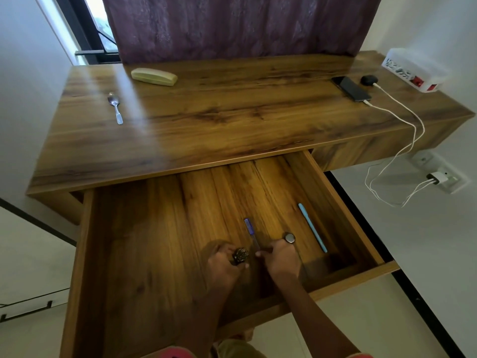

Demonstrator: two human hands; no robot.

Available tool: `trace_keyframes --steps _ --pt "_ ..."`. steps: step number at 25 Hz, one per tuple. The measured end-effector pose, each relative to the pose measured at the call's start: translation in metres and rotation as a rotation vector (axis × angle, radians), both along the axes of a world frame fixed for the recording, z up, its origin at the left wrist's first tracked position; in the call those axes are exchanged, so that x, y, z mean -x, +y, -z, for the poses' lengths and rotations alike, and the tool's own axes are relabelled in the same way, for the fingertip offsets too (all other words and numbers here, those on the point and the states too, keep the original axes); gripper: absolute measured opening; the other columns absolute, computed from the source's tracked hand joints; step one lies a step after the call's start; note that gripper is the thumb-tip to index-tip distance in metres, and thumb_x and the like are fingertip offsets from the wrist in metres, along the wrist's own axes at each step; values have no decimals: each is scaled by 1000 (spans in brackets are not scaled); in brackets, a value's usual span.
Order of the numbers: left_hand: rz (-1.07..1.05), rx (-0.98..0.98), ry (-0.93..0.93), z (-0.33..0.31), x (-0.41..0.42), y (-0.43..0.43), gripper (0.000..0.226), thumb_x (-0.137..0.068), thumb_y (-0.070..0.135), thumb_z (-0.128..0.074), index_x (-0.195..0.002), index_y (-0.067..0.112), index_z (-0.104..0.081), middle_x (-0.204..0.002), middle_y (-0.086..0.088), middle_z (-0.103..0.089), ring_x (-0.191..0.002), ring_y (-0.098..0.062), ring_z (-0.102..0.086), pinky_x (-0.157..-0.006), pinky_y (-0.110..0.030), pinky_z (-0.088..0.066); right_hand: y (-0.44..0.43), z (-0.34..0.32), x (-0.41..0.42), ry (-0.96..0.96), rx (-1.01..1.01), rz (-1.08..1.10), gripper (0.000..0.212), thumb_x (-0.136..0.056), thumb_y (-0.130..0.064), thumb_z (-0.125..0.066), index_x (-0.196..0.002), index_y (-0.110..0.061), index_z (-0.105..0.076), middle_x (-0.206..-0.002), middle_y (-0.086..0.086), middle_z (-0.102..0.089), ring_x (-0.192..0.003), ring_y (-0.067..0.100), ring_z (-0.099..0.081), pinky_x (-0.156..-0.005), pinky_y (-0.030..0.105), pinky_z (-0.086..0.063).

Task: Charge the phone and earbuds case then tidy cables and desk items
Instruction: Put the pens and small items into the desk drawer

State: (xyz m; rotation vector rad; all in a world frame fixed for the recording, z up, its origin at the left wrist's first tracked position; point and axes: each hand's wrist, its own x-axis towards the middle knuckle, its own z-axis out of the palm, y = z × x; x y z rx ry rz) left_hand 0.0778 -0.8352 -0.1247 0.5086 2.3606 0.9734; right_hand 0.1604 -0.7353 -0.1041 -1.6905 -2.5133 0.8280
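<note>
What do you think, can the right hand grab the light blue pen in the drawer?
Probably yes. The light blue pen lies bare on the drawer floor, just beside the right hand, with nothing between. That hand seems to pinch the purple pen, though, so it may need to drop that first.

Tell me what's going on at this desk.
A person has both hands in the open drawer. The right hand pinches a dark blue pen on the drawer floor; the left hand is curled beside it, and whether it holds anything is unclear. A light blue pen lies further right. On the desk, the phone and earbuds case are plugged by white cables into a wall charger. A spoon and a pale case sit out.
</note>
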Motion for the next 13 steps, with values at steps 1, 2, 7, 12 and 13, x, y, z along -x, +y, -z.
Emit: trace_keyframes --steps 1,2,7,12,13 --pt "-6 -14 -10 -1 1 -1 51 -65 22 -81 -112 17 -60 -118 -2 -59 -104 -14 -56 -84 -24 -46 -1 -3 0 22 4 12 25 -79 -36 -68 -95 -17 -65 -89 -1 -66 -81 10 -59 -66 22 -44" --pt "-11 -29 -21 -3 1 -2 54 -66 22 -80 -114 16 -58 -120 -3 -58 -106 -15 -56 -84 -24 -46 -3 -6 0 37 -2 12 25 -79 -36 -67 -96 -18 -65 -88 -2 -65 -80 9 -58 -65 22 -44" --pt "0 -96 22 -19 7 -13 56 -72 25 -75 -122 20 -52 -125 1 -51 -108 -10 -50 -80 -19 -41 -8 -26 7 149 -63 -42 24 -86 -35 -60 -105 -19 -61 -85 -7 -59 -77 5 -54 -62 18 -42" --pt "-13 -264 198 -48 51 -22 46 -73 31 -74 -114 25 -55 -117 7 -50 -107 -12 -53 -88 -34 -50 -13 -54 54 334 -149 -170 37 -88 -39 -54 -120 -20 -55 -118 -1 -61 -107 11 -57 -85 23 -49" --pt "-14 -270 246 -57 64 -21 44 -74 32 -72 -114 25 -55 -116 7 -50 -108 -12 -52 -90 -38 -50 -13 -62 67 376 -187 -208 40 -89 -39 -54 -124 -19 -54 -126 0 -57 -117 13 -51 -91 24 -44"
